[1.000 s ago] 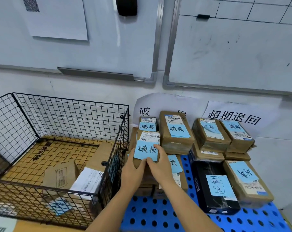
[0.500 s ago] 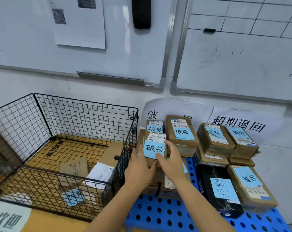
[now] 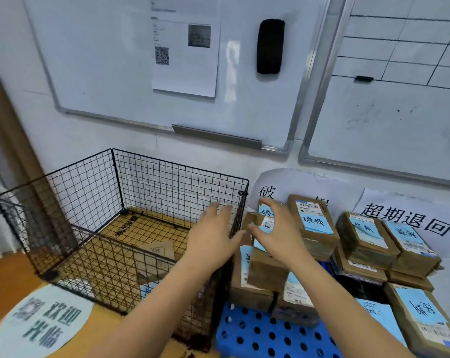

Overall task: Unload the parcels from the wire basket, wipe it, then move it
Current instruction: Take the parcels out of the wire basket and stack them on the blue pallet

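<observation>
Both arms reach forward, the left hand [image 3: 211, 236] spread and empty at the right wall of the wire basket [image 3: 131, 192] holding parcels [image 3: 154, 257], the right hand [image 3: 278, 233] equally spread beside a blue note [image 3: 314, 223] reading 破损, below a sign [image 3: 404, 220] reading 超期退回.

Black wire basket [image 3: 167, 184], open-topped, upright near the surface's back edge. Inside, at its near right corner, brown parcels [image 3: 156, 254] lying flat. Just right of it, stacked parcels [image 3: 313, 222] with blue notes.

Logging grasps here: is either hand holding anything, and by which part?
Nothing is held. The left hand hovers open near the right wall of the wire basket; the right hand hovers open over the parcel stack.
</observation>
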